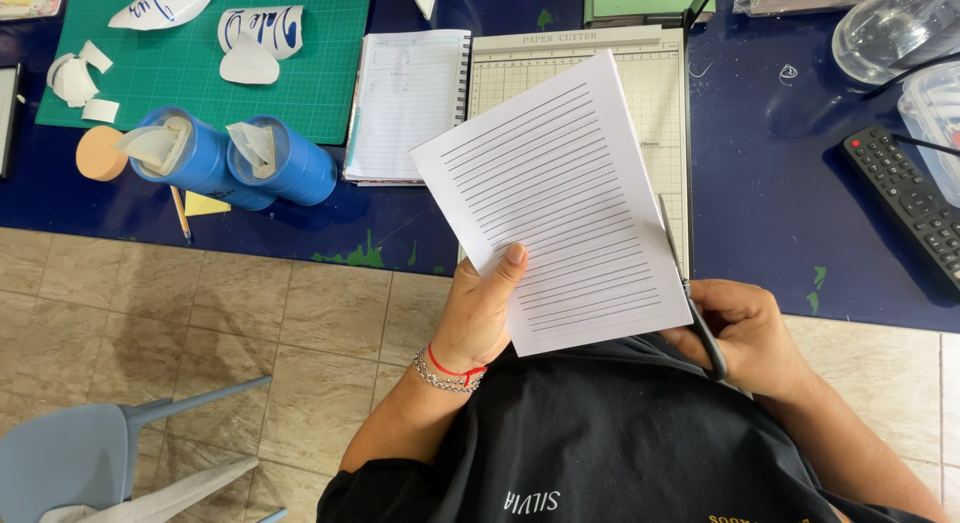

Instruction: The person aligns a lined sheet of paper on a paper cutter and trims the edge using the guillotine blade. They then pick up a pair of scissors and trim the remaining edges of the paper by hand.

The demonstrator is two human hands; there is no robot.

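You are holding one lined sheet of paper point(560, 198) over the table edge and working scissors point(690, 283) along its right side.

Your left hand point(480, 308) is pinching the sheet's lower edge, thumb pressing on top and fingers curling underneath; your right hand point(745, 333) is closing around the scissor handles, the blades lying against the paper's right edge. The sheet is hanging in front of a paper cutter point(580, 73) and one spiral notebook point(410, 103). Two blue cylindrical tubes point(235, 163) are lying side by side by a green cutting mat point(330, 73), which is carrying curled white labels with blue script point(262, 28). One black remote control point(900, 203) is sitting at the right on the dark blue table point(770, 183).
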